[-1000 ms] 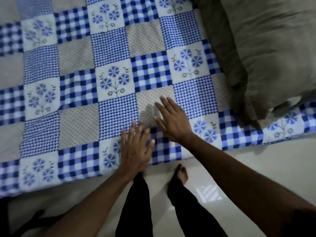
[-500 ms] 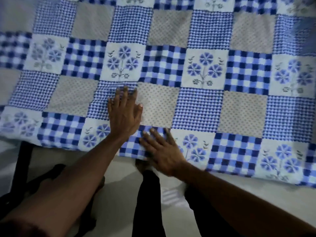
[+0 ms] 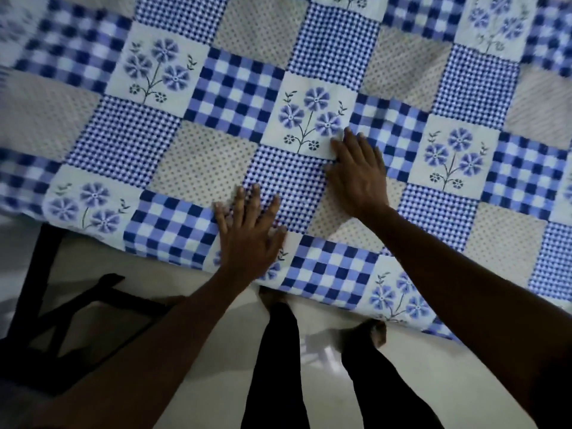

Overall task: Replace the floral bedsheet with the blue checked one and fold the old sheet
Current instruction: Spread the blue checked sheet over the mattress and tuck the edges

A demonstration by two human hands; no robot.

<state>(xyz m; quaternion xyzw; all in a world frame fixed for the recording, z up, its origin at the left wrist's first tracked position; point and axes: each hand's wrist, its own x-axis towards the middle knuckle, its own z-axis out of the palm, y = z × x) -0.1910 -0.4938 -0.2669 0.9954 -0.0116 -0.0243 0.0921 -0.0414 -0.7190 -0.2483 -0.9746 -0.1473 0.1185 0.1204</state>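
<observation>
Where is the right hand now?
In the head view, the right hand lies flat on the blue checked bedsheet, right of centre, fingertips touching a flower square, farther in than the left hand.

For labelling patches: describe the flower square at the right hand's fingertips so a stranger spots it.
On the blue checked sheet, find the right hand. Its fingertips rest on the corner of a white flower square; no other flower square lies under that hand.

Bedsheet [image 3: 235, 88]: blue-and-white checks, pale dotted squares, blue flower squares; trousers [image 3: 275, 366] black; floor [image 3: 216, 351] white.
</observation>
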